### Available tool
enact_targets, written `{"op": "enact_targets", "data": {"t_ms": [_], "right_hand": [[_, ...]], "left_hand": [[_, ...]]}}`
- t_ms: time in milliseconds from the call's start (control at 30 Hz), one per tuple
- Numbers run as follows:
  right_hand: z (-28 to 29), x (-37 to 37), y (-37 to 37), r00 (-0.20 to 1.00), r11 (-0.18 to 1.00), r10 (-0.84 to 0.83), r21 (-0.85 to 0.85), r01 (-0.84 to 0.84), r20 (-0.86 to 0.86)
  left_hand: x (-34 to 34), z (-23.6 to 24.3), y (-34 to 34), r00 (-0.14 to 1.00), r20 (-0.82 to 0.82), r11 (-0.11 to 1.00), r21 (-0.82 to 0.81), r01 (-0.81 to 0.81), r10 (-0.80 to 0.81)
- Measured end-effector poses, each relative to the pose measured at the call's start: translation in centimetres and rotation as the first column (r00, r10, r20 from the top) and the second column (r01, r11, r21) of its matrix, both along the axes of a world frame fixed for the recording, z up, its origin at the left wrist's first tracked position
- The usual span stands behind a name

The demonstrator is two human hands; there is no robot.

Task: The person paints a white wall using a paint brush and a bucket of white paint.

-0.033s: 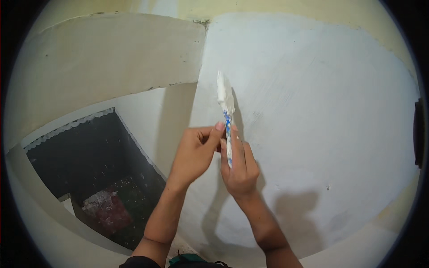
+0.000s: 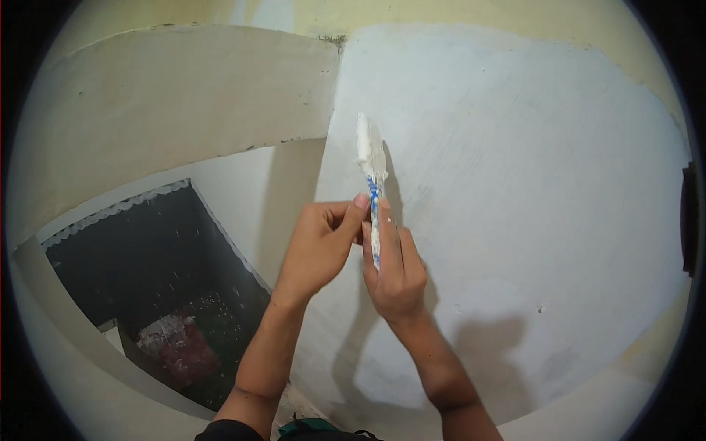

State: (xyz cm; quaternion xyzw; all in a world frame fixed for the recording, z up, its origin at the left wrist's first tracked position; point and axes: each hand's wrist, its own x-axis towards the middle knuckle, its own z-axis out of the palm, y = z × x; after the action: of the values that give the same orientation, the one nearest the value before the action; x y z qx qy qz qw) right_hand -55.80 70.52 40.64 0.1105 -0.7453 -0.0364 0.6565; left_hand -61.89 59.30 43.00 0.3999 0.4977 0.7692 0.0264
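A paintbrush (image 2: 373, 151) with thick white paint over its head points upward in front of the wall. Its narrow handle is blue, smeared with white. My right hand (image 2: 397, 283) is closed round the lower handle, fingers along its right side. My left hand (image 2: 320, 246) is closed too, thumb and fingers pinched together right beside the handle's left edge. Whether the pinch grips the handle or some small thing cannot be made out. White specks show on a right fingertip.
A pale painted wall (image 2: 529, 184) fills the right side, with a dark fixture (image 2: 689, 220) at its edge. At left, below a beige beam (image 2: 198, 92), a dark opening (image 2: 140, 250) shows a reddish, white-smeared object (image 2: 176, 349) lower down.
The brush has turned slightly, showing more of its head's broad face, and its handle has shifted up a little. Both hands stay almost in place.
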Motion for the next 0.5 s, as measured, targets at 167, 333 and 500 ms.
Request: {"op": "enact_targets", "data": {"t_ms": [167, 333, 500], "right_hand": [[5.6, -1.5, -0.2, 0.986, 0.941, -0.142, 0.298, 0.161, -0.083], [7.5, -3.1, -0.6, 0.918, 0.768, -0.393, 0.530, 0.360, -0.054], [4.2, -3.5, -0.1, 0.852, 0.660, -0.522, 0.649, 0.378, 0.034]], "left_hand": [[-1.6, 4.2, -2.0, 0.988, 0.054, 0.987, 0.080, 0.140, -0.145], [-3.5, 4.5, -2.6, 0.999, 0.009, 0.998, 0.041, -0.043, 0.043], [-4.0, 1.4, -2.7, 0.988, -0.071, 0.985, -0.102, -0.142, 0.135]]}}
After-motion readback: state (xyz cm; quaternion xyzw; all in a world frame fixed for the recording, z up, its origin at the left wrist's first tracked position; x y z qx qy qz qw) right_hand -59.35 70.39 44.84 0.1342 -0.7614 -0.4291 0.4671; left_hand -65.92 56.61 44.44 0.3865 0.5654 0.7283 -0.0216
